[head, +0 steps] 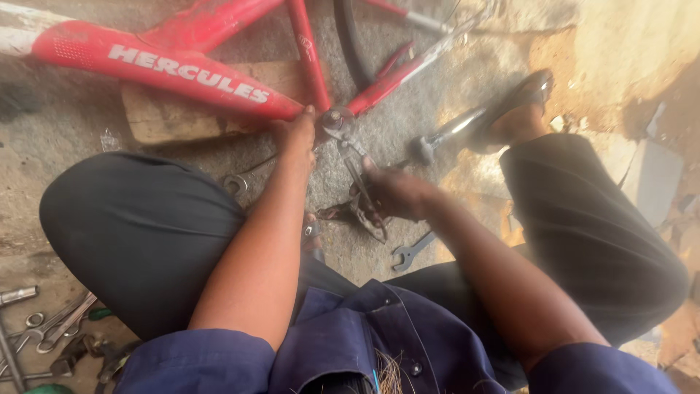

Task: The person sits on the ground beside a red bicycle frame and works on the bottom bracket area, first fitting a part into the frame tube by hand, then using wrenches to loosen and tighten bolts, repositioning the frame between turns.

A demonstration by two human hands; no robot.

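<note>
On the concrete floor (65,182), between the seated person's knees, one red bicycle frame (182,69) lies on its side over one wooden block (171,120). The work looks to be at the crank hub (334,117): the left hand (295,138) is closed on the frame just beside it, bracing, and the right hand (394,193) is wrapped around the handle of one dark, blurred tool (357,171) that reaches up to the hub. The next move likely calls for a firm turn with the frame held steady. Two spanners (408,252) lie near; a pile sits at the lower left.
</note>
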